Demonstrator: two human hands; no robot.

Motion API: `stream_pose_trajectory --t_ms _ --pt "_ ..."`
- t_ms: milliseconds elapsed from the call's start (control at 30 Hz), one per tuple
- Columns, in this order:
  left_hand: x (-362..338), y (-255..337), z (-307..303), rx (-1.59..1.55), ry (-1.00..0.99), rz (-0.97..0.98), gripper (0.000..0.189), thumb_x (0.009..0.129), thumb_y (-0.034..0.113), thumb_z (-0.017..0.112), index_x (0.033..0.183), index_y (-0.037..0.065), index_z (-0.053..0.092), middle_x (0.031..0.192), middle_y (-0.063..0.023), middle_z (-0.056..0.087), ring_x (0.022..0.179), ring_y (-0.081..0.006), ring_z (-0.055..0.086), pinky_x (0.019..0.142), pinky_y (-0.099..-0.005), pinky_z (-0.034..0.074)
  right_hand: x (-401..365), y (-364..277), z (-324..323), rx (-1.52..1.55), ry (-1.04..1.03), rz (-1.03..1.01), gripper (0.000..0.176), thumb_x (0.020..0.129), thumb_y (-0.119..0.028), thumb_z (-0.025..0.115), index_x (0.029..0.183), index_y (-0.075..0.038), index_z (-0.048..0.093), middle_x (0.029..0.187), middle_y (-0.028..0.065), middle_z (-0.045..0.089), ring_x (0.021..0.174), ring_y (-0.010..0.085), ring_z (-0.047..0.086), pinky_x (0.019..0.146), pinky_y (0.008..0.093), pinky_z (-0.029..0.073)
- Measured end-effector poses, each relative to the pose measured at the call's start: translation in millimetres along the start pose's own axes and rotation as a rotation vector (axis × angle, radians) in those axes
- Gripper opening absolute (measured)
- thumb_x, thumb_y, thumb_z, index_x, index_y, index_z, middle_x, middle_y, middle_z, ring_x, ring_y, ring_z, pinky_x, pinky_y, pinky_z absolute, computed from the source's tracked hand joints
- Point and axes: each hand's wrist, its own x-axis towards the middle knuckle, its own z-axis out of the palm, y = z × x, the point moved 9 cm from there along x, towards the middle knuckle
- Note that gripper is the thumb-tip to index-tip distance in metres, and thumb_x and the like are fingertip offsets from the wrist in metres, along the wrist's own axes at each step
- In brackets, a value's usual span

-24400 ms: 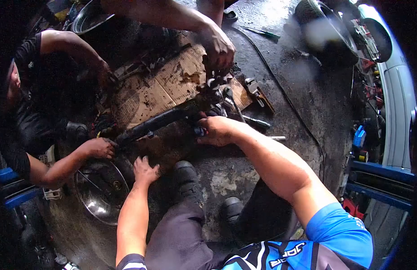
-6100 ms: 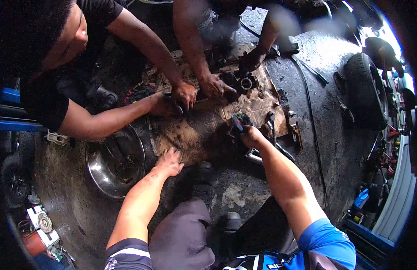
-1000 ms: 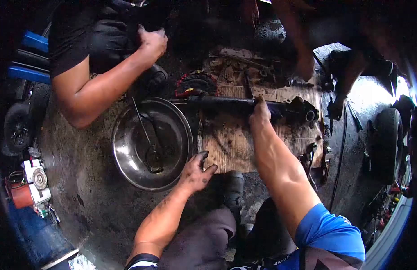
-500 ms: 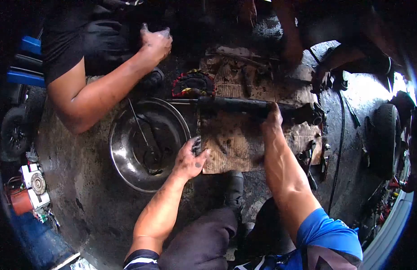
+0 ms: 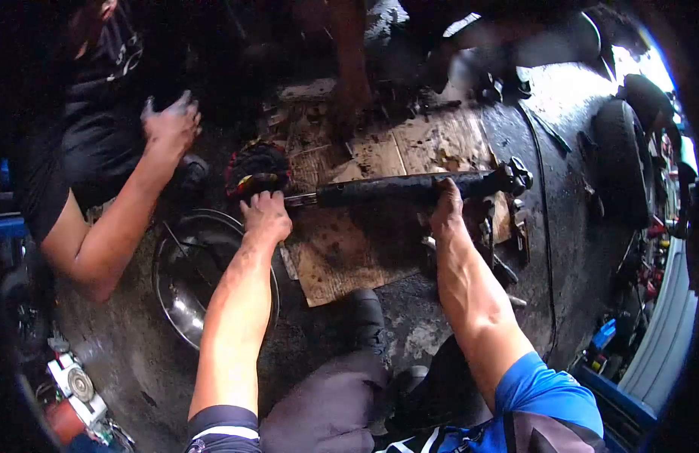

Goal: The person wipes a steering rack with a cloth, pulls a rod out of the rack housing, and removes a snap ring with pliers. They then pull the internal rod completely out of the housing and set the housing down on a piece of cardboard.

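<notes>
Since the frame half a second earlier, the person's left hand (image 5: 266,217) had moved up from the cardboard's near left corner to the thin metal rod (image 5: 301,200) at the tube's left end. The hand was now closed over that rod, its fingers hiding the tip. The right hand (image 5: 448,208) gripped the black tube (image 5: 380,189) towards its other end, thumb on top. The tube ran across the middle of the stained cardboard (image 5: 331,281), its thick end fitting (image 5: 511,178) over the right edge; whether it touched the cardboard could not be told.

A dark bundle with red trim (image 5: 257,167) sat by the cardboard's left edge, just beyond the left hand. Off that same edge, nearer the person, a metal basin (image 5: 185,313) stood on the floor (image 5: 138,340). A wrench (image 5: 520,229) lay by the right edge. Further left, a co-worker's hand (image 5: 173,125) was raised, fingers partly bent, well apart from the tube.
</notes>
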Motion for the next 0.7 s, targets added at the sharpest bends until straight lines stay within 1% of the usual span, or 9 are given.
stream_pose_trajectory --t_ms 100,167,200,300,367,467,533,667,700 --pt "8 4 12 0.120 -0.050 0.004 0.041 0.080 0.017 0.056 0.120 0.007 0.054 0.119 -0.0132 0.053 0.116 -0.0320 0.048 0.099 -0.0564 0.031 30 9 -30 0.033 0.005 0.080 0.028 0.077 -0.032 0.066 0.096 -0.012 0.062 0.097 0.0059 0.061 0.088 0.0275 0.054 0.078 0.0530 0.042" --pt "14 4 15 0.108 -0.035 0.024 0.035 0.082 0.016 0.054 0.116 0.010 0.057 0.116 -0.0114 0.056 0.116 -0.0309 0.049 0.095 -0.0554 0.033 76 8 -42 0.066 -0.239 -0.070 0.033 0.077 -0.040 0.063 0.096 -0.013 0.062 0.099 0.0060 0.061 0.086 0.0285 0.054 0.078 0.0531 0.042" --pt "15 5 17 0.121 -0.046 0.028 0.031 0.082 0.015 0.053 0.112 0.012 0.060 0.114 -0.0095 0.058 0.114 -0.0297 0.050 0.093 -0.0548 0.033 5 -5 -10 0.046 -0.180 -0.069 0.036 0.077 -0.045 0.059 0.094 -0.014 0.061 0.098 0.0059 0.061 0.082 0.0298 0.054 0.074 0.0526 0.044" --pt "10 13 15 0.161 -0.116 0.095 0.031 0.080 0.014 0.054 0.110 0.012 0.061 0.113 -0.0093 0.060 0.111 -0.0280 0.053 0.092 -0.0555 0.034 -13 -11 -5 0.020 -0.273 0.010 0.037 0.075 -0.041 0.057 0.099 -0.013 0.060 0.096 0.0103 0.062 0.088 0.0338 0.057 0.076 0.0570 0.047" --pt "7 18 15 0.128 -0.013 0.168 0.032 0.079 0.015 0.054 0.111 0.010 0.059 0.113 -0.0095 0.059 0.110 -0.0289 0.054 0.093 -0.0566 0.033 -11 -15 -1 0.189 -0.396 0.040 0.043 0.073 -0.040 0.061 0.101 -0.007 0.060 0.099 0.0140 0.064 0.089 0.0367 0.059 0.082 0.0549 0.048" --pt "-4 24 3 0.069 -0.009 0.185 0.031 0.078 0.015 0.054 0.108 0.010 0.058 0.111 -0.0098 0.059 0.109 -0.0294 0.054 0.093 -0.0556 0.036 -2 -37 -11 0.170 -0.388 -0.041 0.044 0.070 -0.037 0.065 0.101 -0.007 0.061 0.098 0.0143 0.064 0.089 0.0359 0.060 0.084 0.0542 0.047" --pt "-15 30 -11 0.044 0.040 0.244 0.036 0.075 0.022 0.063 0.106 0.007 0.055 0.106 -0.0124 0.058 0.104 -0.0316 0.056 0.087 -0.0492 0.044 -27 -53 -5 0.113 -0.400 -0.060 0.043 0.070 -0.036 0.065 0.100 -0.006 0.061 0.097 0.0145 0.064 0.089 0.0353 0.060 0.085 0.0533 0.047" --pt "-51 32 -39 -0.017 0.103 0.264 0.039 0.071 0.027 0.068 0.102 0.007 0.055 0.099 -0.0125 0.059 0.097 -0.0315 0.059 0.080 -0.0436 0.048 -27 -79 -23 0.074 -0.196 -0.245 0.040 0.079 -0.039 0.057 0.102 -0.007 0.059 0.095 0.0125 0.063 0.088 0.0344 0.059 0.083 0.0513 0.047" --pt "-61 31 -45 -0.026 0.115 0.257 0.039 0.071 0.027 0.068 0.102 0.007 0.055 0.099 -0.0125 0.059 0.097 -0.0315 0.059 0.080 -0.0436 0.048 -29 -71 -13 0.104 -0.283 -0.111 0.029 0.081 -0.031 0.052 0.094 -0.006 0.062 0.093 0.0134 0.066 0.085 0.0328 0.063 0.077 0.0524 0.052"
